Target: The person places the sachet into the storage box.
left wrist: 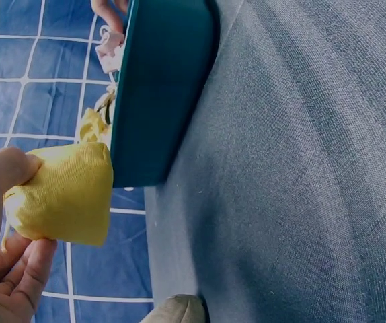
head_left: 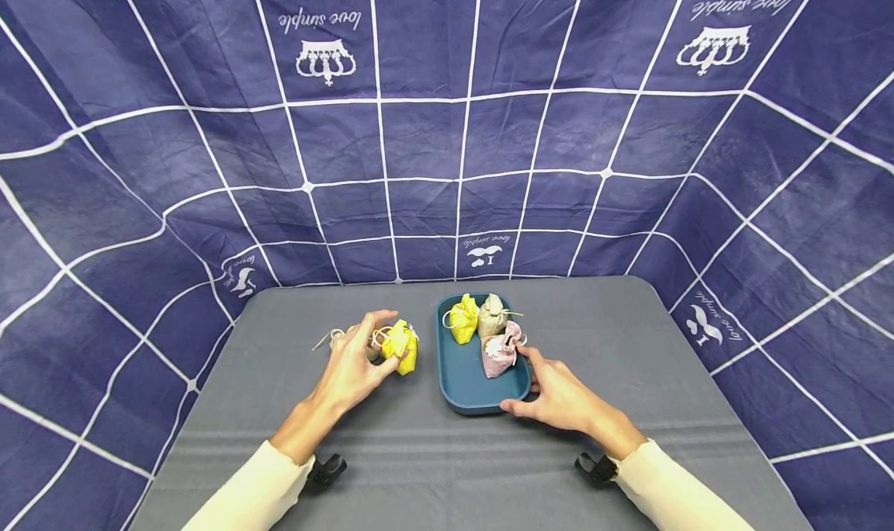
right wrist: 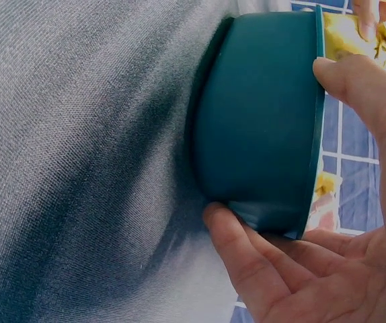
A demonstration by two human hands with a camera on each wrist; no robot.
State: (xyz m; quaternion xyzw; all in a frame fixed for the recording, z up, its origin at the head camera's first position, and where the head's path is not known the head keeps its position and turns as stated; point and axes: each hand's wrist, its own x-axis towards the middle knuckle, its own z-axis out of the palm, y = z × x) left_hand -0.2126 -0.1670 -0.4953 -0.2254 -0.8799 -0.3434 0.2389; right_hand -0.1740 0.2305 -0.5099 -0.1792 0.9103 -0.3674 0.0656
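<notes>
In the centre-left of the head view, the person's left hand (head_left: 355, 364) has its grip pinched on a small, squarish yellow cloth drawstring pouch (head_left: 407, 360), thumb on one side and fingers on the other. That pouch is just left of a deep, rounded rectangular teal-blue tray (head_left: 461, 376), outside its rim; the left wrist view shows it near rim height. Below centre right, the right hand (head_left: 562, 391) has its grip clasped on the tray's lower-right corner, its thumb at the rim and fingers along the outer wall. Inside the tray, a second yellow cloth pouch (head_left: 464, 325) sits at the upper left, a beige cloth pouch (head_left: 491, 317) at the upper right, and a pink cloth pouch with a pale patch (head_left: 497, 358) below that. Another beige cloth pouch (left wrist: 179, 311), largely hidden by the left hand in the head view, shows at the bottom of the left wrist view. The tray stands on a grey cloth-covered worktop (head_left: 419, 453), and a blue-purple fabric with white grid lines (head_left: 426, 143) fills the upper frame.
</notes>
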